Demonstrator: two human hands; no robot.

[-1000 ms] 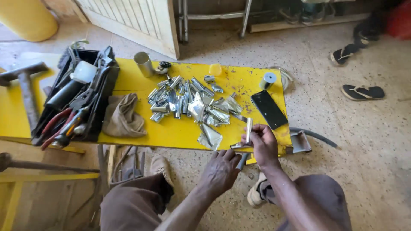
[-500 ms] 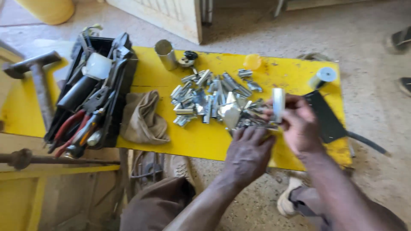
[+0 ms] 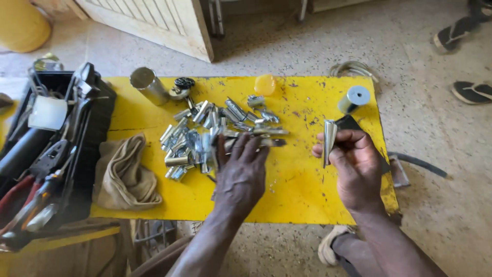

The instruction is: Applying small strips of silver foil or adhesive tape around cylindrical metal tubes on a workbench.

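The right hand is clamped around a slim tapered metal sleeve, holding it upright above the right part of the yellow table, just in front of a dark flat object that the hand mostly hides. The left hand lies palm down with fingers spread loosely on the near edge of the pile of small metal fittings in the middle of the table; whether a piece is pinched under it cannot be told.

Judged from this, the sorting goes best if the left hand lifts one fitting clear of the heap rather than dragging several, while the right keeps the sleeve steady and upright so nothing slides off it.

At the left, a black toolbox stands open, crowded with red-handled pliers, dark tools and a whitish block. A crumpled tan cloth lies just beside it. At the far edge, an open metal cylinder lies on its side, its inside not visible, near a small orange cap. A short metal roller stands near the right end
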